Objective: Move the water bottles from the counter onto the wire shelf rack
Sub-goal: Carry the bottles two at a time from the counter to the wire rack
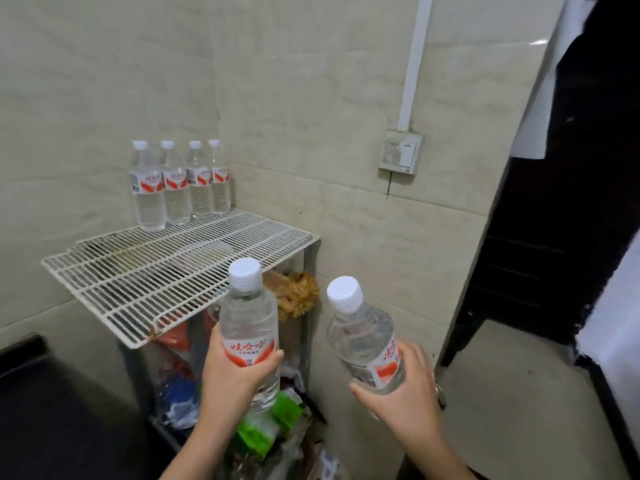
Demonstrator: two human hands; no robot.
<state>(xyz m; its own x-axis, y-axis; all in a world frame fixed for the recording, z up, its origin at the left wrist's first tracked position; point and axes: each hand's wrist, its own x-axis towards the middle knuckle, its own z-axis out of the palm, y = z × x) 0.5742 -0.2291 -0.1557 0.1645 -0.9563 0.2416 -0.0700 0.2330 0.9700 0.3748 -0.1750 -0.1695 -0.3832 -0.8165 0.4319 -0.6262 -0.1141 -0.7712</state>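
clear bottle point(249, 317) stands upright in your left grip point(230, 375), fingers curled round it; your right grip point(405, 393) wraps a second bottle point(360, 337), long axis leaning, cap up-left.

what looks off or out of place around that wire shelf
The wire shelf top looks like loose grates lying slightly askew, overhanging the frame, with a brownish stain at its front corner. Bags are jumbled underneath. The four bottles on it stand upright in a row.
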